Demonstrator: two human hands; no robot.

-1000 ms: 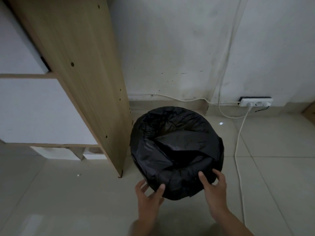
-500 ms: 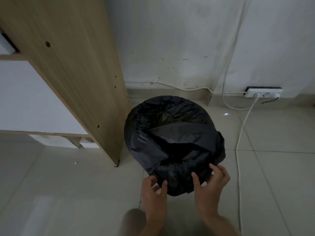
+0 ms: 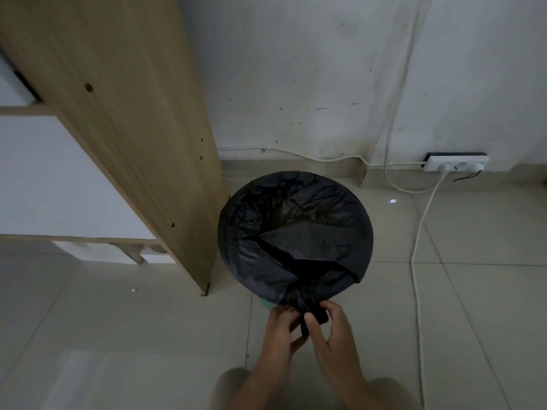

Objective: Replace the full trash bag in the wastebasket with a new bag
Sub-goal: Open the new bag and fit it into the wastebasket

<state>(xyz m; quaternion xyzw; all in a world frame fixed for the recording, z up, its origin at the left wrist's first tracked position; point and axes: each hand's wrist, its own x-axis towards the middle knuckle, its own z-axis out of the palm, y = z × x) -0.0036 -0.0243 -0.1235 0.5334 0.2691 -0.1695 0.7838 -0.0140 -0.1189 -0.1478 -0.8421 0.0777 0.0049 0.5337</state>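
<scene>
Below, a crinkled black plastic trash bag (image 3: 296, 232) covers a round wastebasket on the pale tiled floor (image 3: 488, 247), beside a tall wooden shelf panel (image 3: 133, 128). Both grips pinch the bag's gathered near edge: left hand (image 3: 279, 329) and right hand (image 3: 331, 335) close together, fingers curled around twisted plastic.

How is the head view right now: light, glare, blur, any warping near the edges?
Head view: dim, flat light, so the black bag shows few folds; a small bright glint on the floor tile; wide-angle bending tilts the wooden panel; slight softness on the left hand and right hand at the gathered plastic.
</scene>
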